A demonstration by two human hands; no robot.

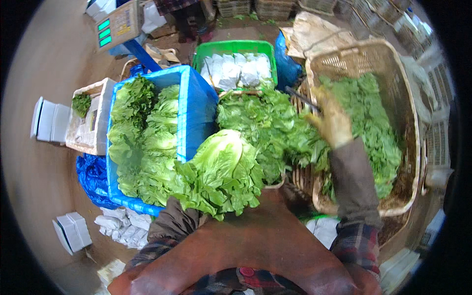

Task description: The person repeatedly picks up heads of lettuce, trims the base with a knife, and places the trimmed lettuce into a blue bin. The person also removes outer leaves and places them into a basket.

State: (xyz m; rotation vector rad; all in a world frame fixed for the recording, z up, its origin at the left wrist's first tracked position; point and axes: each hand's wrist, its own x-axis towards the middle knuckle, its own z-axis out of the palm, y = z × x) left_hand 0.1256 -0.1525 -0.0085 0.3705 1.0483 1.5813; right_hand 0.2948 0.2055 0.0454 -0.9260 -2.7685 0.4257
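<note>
A large head of green lettuce [228,158] rises in front of my lap at the end of my left sleeve [177,217]. My left hand is hidden beneath its leaves and appears to hold it from below. My right hand [333,120], in a soiled yellowish glove, is blurred over the near side of a tan plastic crate [400,66]. It grips a narrow dark tool, apparently a knife [300,96], pointing up and left. Loose lettuce leaves [254,114] are heaped between my hands. More leafy greens [368,136] lie inside the tan crate.
On the left, a blue-lined box [197,107] holds rows of lettuce heads [158,147]. A digital scale [118,27] stands behind it. Ahead, a green crate [236,46] contains white-wrapped bundles [236,70]. A white foam box [107,88] sits far left. Another person's legs [188,22] show at the top.
</note>
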